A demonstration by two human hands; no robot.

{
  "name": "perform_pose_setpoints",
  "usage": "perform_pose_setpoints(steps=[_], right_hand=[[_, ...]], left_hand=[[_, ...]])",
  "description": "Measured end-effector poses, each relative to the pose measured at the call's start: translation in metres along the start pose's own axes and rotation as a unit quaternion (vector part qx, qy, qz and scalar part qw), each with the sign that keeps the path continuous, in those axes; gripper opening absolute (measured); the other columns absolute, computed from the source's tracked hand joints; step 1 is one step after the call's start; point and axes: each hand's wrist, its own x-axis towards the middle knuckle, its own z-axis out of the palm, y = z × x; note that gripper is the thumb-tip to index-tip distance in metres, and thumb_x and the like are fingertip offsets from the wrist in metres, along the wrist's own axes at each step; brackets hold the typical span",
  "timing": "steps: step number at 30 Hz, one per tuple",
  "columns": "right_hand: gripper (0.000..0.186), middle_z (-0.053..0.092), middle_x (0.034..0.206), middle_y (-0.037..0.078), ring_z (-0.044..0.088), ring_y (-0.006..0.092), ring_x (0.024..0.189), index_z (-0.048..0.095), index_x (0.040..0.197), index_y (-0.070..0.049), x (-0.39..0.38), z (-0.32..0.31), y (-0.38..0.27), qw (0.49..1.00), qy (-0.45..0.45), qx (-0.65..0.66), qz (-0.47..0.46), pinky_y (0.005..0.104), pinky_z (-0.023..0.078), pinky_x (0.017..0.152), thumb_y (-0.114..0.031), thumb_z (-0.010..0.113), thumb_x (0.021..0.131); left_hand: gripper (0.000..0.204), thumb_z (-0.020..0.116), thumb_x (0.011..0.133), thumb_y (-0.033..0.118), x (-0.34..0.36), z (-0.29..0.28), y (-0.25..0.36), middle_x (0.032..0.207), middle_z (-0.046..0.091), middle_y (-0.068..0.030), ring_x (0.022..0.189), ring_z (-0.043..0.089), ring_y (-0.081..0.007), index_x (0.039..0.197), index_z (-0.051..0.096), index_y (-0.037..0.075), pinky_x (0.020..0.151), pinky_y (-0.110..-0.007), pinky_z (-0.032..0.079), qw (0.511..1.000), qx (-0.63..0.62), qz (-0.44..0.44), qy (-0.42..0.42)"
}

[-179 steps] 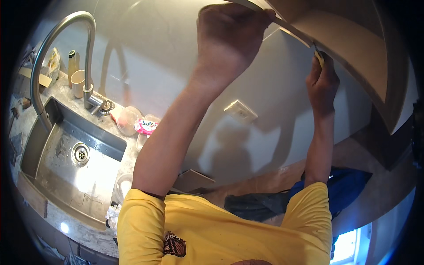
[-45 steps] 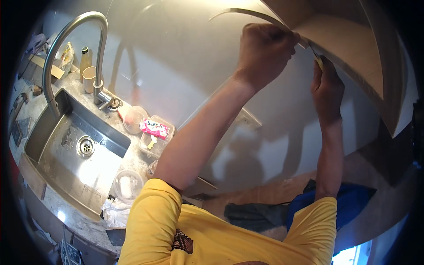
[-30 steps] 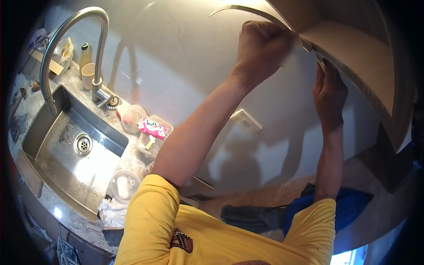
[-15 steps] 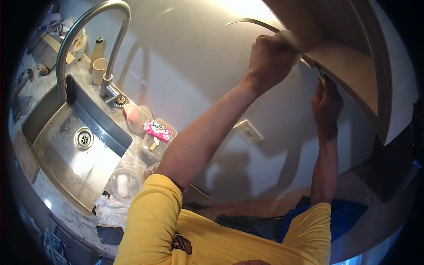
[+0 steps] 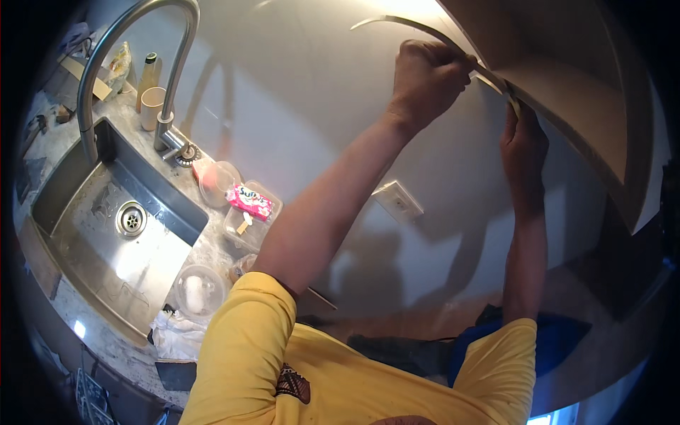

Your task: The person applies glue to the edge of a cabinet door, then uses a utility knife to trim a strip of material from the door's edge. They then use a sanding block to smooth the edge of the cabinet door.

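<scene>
A thin, flexible strip [image 5: 418, 26] arcs against the wall and runs along the lower front edge of a wooden cabinet [image 5: 559, 92]. My left hand [image 5: 428, 81] is raised, its fingers closed on the strip close to the cabinet edge. The strip's free end curves out to the left, past this hand. Lower and to the right, my right hand [image 5: 525, 145] has its fingers pinched on a pale, narrow length that looks like the same strip, just under the cabinet edge. The fingertips of the right hand are partly hidden.
On the left are a steel sink [image 5: 106, 234] and a tall curved faucet [image 5: 188, 71]. Plastic tubs [image 5: 200, 290], a pink packet [image 5: 249, 203], a cup [image 5: 151, 108] and a bottle [image 5: 147, 79] stand on the counter. A socket [image 5: 398, 200] is on the wall.
My left hand has shifted slightly up and left along the strip, and its blur is gone. The right hand has risen a little. The strip's free end sits higher and farther left.
</scene>
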Motion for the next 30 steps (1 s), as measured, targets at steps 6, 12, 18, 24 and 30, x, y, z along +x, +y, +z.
perform_pose_setpoints(steps=[6,12,18,24,30], right_hand=[[0.023,0.068,0.095,0.019,0.068,0.0336,0.083,0.057,0.114,-0.002,-0.005,-0.005,0.006,0.998,0.034,-0.042,-0.032,0.0388,0.058,0.067,-0.009,0.06,0.092],[0.025,0.068,0.096,0.019,0.068,0.0345,0.084,0.057,0.115,-0.001,-0.012,0.004,0.005,1.0,0.013,-0.014,0.012,0.0396,0.058,0.068,-0.009,0.061,0.092],[0.024,0.067,0.096,0.02,0.068,0.035,0.084,0.057,0.115,-0.002,0.003,0.005,0.002,1.0,-0.006,-0.02,-0.013,0.0391,0.057,0.066,-0.01,0.061,0.092],[0.025,0.067,0.094,0.02,0.068,0.0345,0.079,0.055,0.114,-0.001,-0.008,0.002,0.005,1.0,0.012,-0.02,-0.007,0.0382,0.058,0.064,-0.013,0.06,0.092],[0.027,0.067,0.091,0.02,0.068,0.0356,0.078,0.053,0.116,-0.001,-0.013,0.005,0.011,1.0,-0.026,-0.005,0.007,0.0391,0.058,0.064,-0.012,0.06,0.092]], left_hand=[[0.017,0.068,0.085,0.012,-0.001,0.003,0.01,0.066,0.064,-0.0065,0.057,0.058,-0.0093,0.084,0.071,-0.005,0.054,-0.023,0.049,0.998,0.062,0.005,0.0],[0.018,0.068,0.085,0.012,-0.007,0.002,0.011,0.066,0.064,-0.0059,0.058,0.058,-0.0092,0.084,0.071,-0.005,0.055,-0.024,0.049,0.999,0.047,0.012,0.004],[0.018,0.067,0.086,0.011,0.008,-0.009,-0.005,0.065,0.064,-0.0052,0.058,0.057,-0.0085,0.084,0.071,-0.006,0.054,-0.024,0.047,0.999,0.017,0.025,0.012],[0.018,0.068,0.085,0.012,0.005,-0.007,-0.003,0.065,0.064,-0.006,0.058,0.057,-0.0083,0.084,0.071,-0.006,0.054,-0.023,0.048,0.997,0.059,0.048,0.009],[0.019,0.068,0.085,0.013,-0.002,-0.006,0.001,0.064,0.064,-0.0058,0.057,0.058,-0.0088,0.083,0.071,-0.006,0.054,-0.024,0.048,0.998,0.058,0.031,0.009]])
